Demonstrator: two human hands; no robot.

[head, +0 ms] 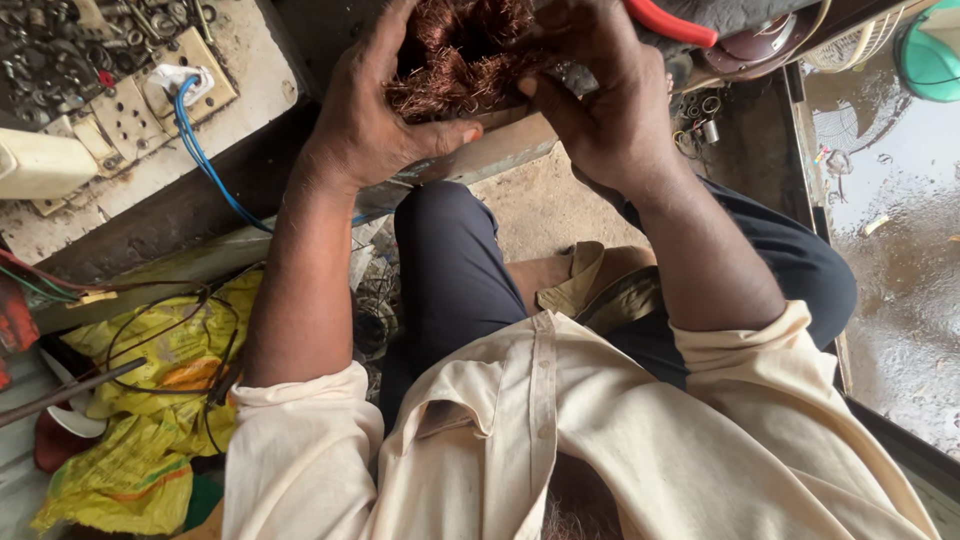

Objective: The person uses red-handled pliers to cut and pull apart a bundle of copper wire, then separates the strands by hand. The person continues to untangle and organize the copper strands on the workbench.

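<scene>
Cream shirt (560, 440) fills the bottom of the view, with dark trousers (450, 270) beyond it, knees drawn up toward the edge of the table (250, 160). Both hands meet at the top of the frame around a tangled bundle of copper winding wire (455, 55) that sits on the table edge. Left hand (375, 110) cups the bundle from the side, thumb laid along its lower edge, so its grip is closed loosely round the wire and steadies it. Right hand (600, 90) presses in from the other side, fingers curled into the strands (their tips are hidden in the copper). A red-handled tool (670, 22) lies just behind that hand. Farther left, a blue cable (200, 150) runs from a socket board (150, 95), and a yellow sack (150, 420) lies on the floor
</scene>
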